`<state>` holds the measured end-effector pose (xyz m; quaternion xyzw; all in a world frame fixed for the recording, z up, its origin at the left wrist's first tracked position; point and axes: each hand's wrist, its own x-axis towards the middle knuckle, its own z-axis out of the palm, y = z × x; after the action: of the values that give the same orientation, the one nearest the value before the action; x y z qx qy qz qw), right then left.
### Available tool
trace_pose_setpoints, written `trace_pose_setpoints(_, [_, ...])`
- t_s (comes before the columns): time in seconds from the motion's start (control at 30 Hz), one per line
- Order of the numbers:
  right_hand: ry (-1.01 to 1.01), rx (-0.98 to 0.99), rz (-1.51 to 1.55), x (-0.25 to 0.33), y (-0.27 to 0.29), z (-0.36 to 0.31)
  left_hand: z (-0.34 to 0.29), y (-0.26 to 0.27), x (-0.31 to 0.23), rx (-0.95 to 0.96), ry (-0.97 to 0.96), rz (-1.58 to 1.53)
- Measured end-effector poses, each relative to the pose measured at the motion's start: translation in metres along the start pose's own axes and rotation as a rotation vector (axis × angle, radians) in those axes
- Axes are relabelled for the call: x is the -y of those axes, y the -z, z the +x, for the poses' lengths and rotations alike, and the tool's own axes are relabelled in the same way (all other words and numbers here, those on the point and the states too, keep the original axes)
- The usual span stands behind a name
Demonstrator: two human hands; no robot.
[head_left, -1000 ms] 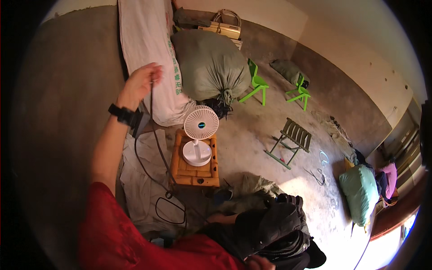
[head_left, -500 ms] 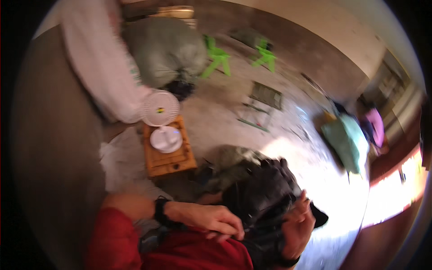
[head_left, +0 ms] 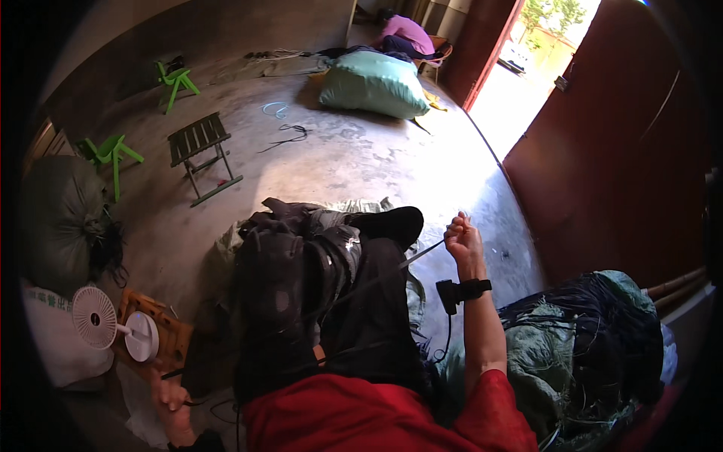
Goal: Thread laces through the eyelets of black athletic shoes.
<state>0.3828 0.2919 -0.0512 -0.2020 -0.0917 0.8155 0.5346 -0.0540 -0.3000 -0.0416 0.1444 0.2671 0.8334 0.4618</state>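
My right hand is raised at right of centre, fingers closed round the end of a thin dark cord. The cord slants down toward my lap, where it fades against the dark cloth. At lower left, my left hand is closed too, with short dark cord-like pieces sticking out on both sides of it; whether this is the same cord I cannot tell. Between the hands, black trousers and a worn dark cloth bundle cover my lap. A black rounded piece juts out at the far end.
A white fan stands on a wooden stool beside my left hand. Dark green netted bundles lie by my right arm. Farther off are a folding stool, green chairs, a pale green sack and a seated person.
My view has swung to the right. My hands, close together over my lap before, are now far apart, the left out by the fan and the right stretched forward with the cord.
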Motion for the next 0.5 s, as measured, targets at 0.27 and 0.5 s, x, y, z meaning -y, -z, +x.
trace_pose_setpoints(0.27, [0.186,-0.175,-0.338,0.024,0.037,0.014,-0.031,0.044,-0.133,-0.681,-0.42,-0.105])
trace_pose_setpoints(0.5, [0.464,-0.169,-1.007,0.157,0.096,-0.04,-0.162,0.169,-0.289,-0.53,-0.653,0.801])
